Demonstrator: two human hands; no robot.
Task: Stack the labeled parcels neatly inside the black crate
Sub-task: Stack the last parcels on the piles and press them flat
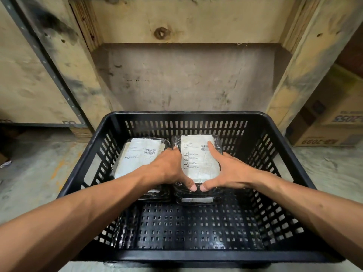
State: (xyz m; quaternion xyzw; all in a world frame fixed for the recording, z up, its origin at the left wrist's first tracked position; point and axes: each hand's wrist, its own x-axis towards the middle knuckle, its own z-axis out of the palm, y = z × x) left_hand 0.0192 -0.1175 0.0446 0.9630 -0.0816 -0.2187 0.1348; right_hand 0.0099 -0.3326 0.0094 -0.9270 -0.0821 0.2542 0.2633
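Note:
A black slotted crate (184, 117) stands on the floor in front of me. Two stacks of black-wrapped parcels with white labels lie side by side in its far half. The left stack's top parcel (137, 154) shows a barcode label. On the right stack's top parcel (198, 163) rest both hands: my left hand (169, 167) grips its left edge with the thumb at the near corner, and my right hand (227, 171) lies on its right side, fingers spread, thumb at the near edge. Lower parcels peek out beneath.
The near half of the crate floor (186, 226) is bare perforated plastic. A wooden pallet crate (176, 71) rises behind. A cardboard box (330, 122) sits at the right. A grey metal rack post (49, 61) slants at the left.

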